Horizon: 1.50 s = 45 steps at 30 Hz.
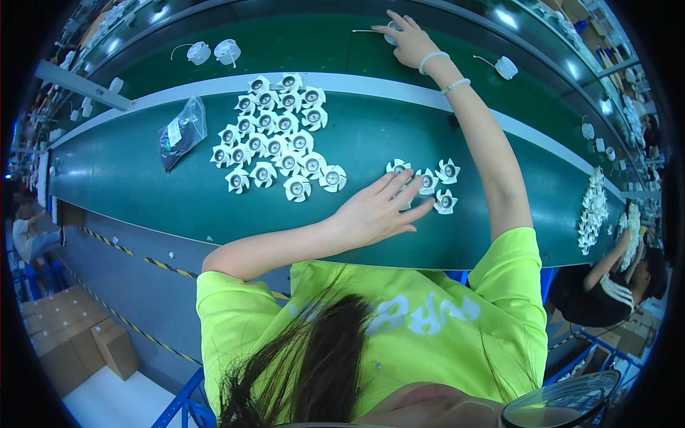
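My left hand lies low over the green work surface with its fingers spread, partly covering a small group of white fan impellers. It touches or hovers over the nearest ones; which, I cannot tell. Stretched out to the far green conveyor belt, my right hand has its fingers and thumb around a small round white motor. A thin white lead sticks out from that motor to the left, and the fingers hide part of its body. A larger cluster of white impellers lies left of my left hand.
On the belt sit two wired white motors at left and another at right. A pale rail divides belt from work surface. A clear bag of dark parts lies at left. Another person works at right, beside piled white parts.
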### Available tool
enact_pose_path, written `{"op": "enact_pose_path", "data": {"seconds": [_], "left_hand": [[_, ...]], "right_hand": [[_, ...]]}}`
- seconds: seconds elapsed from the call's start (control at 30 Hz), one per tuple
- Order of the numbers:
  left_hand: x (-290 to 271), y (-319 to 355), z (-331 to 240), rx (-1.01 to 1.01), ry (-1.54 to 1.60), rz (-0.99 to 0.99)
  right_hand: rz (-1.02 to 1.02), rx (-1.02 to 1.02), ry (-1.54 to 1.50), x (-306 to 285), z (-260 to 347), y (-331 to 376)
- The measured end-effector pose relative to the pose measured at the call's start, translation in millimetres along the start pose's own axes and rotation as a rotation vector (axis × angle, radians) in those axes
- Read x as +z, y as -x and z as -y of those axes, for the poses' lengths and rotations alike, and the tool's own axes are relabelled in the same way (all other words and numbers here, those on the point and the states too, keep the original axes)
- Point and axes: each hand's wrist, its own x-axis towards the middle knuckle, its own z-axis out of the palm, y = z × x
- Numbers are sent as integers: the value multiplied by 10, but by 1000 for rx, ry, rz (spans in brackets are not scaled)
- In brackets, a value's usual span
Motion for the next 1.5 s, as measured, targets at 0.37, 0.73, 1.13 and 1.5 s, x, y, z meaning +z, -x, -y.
{"op": "enact_pose_path", "data": {"seconds": [0.37, 0.73, 1.13, 1.5], "left_hand": [[-168, 195, 439, -18, 63, -252], [116, 381, 40, 399, 69, -289], [-43, 323, 84, -103, 272, -100], [42, 422, 76, 99, 248, -141]], "right_hand": [[374, 260, -1103, -1311, 374, 227], [308, -29, -1108, -1522, 829, 661], [400, 346, 41, -480, -1511, 934], [382, 254, -1366, -1882, 367, 1012]]}}
